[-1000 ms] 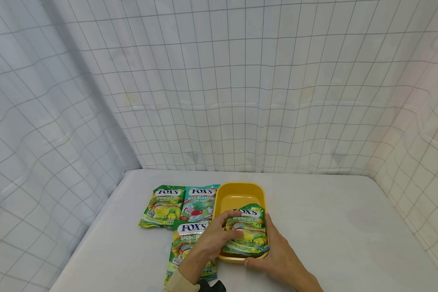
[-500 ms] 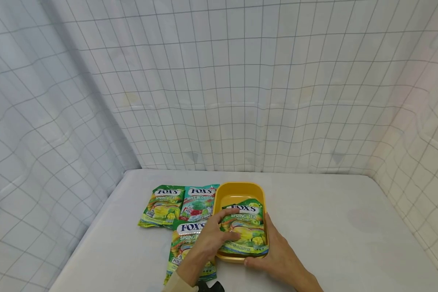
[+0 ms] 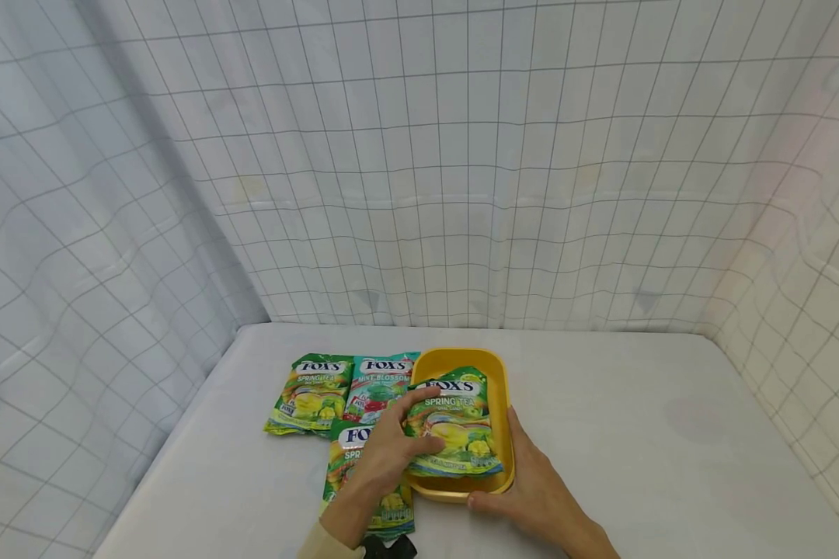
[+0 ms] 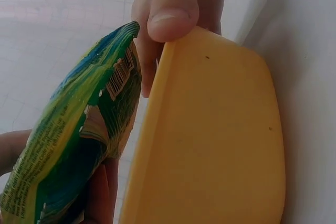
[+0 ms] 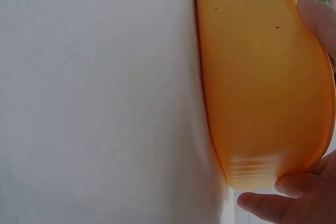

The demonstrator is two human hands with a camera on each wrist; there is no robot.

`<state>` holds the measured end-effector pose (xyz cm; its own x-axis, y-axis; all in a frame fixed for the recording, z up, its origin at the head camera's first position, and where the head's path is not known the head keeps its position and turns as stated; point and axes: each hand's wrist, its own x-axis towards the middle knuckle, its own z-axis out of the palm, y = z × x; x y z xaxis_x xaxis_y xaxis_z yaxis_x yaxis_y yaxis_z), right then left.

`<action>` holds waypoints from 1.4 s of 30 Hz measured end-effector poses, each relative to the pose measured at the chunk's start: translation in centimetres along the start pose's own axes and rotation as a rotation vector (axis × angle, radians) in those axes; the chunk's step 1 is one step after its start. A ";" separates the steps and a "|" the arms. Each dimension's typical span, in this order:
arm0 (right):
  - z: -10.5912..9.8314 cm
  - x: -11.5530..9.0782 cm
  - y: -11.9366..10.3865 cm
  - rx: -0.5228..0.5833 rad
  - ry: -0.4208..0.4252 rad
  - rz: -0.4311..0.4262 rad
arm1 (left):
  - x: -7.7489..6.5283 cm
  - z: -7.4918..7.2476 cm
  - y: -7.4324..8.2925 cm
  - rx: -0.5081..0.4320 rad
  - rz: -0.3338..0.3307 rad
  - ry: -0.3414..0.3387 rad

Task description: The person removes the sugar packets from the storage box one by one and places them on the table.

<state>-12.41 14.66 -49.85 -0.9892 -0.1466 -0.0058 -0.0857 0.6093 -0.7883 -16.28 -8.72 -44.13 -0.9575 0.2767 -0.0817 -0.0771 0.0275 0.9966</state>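
In the head view my left hand point(image 3: 386, 449) grips a green and yellow Fox's Spring Tea candy bag point(image 3: 454, 427), which overlaps the left side of a yellow plastic tub point(image 3: 464, 359). The left wrist view shows this candy bag point(image 4: 68, 124) tilted and clear of the tub's rim, fingers on both sides of it. On the tub's right side my right hand point(image 3: 541, 489) holds the wall, its thumb at the near rim. The right wrist view has the thumb and fingers point(image 5: 299, 192) spread around the tub point(image 5: 262, 82). The bag partly hides the tub's inside.
Left of the tub lie another Spring Tea bag point(image 3: 311, 394), a teal Mint Blossom bag point(image 3: 380, 388) and a nearer Spring Tea bag point(image 3: 395, 512), partly under my left forearm. White table point(image 3: 636, 435) extends right. Grid-patterned curtains point(image 3: 461, 194) enclose the back and sides.
My left hand has raised the candy bag out of the tub and shifted it leftward, away from the tub's right wall. My right hand and the tub stay put.
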 end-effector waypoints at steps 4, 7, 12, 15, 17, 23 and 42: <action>-0.1 0.0 0.0 -0.003 0.001 -0.005 | -0.1 -0.6 0.3 0.002 -0.001 0.008; -0.1 0.0 0.0 -0.010 -0.002 -0.005 | -0.3 -1.1 0.4 0.010 0.004 0.012; 0.0 0.0 -0.1 -0.003 -0.005 0.012 | -0.5 -1.9 0.6 -0.010 0.021 0.006; 0.0 0.0 -0.1 -0.004 -0.001 0.017 | -0.6 -2.3 0.7 -0.015 0.030 0.012; 0.0 0.0 -0.1 -0.005 0.002 0.015 | -0.7 -2.6 0.7 -0.014 0.035 0.020; 0.0 0.0 0.0 -0.001 0.011 -0.002 | -1.3 -3.3 0.8 -0.014 0.049 0.043; 0.1 0.0 0.0 -0.006 0.010 0.009 | -2.5 -5.5 1.5 -0.040 0.053 0.085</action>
<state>-12.40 14.58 -49.92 -0.9911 -0.1332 -0.0065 -0.0775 0.6149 -0.7848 -15.51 -14.62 -42.41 -0.9805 0.1945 -0.0295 -0.0348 -0.0240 0.9991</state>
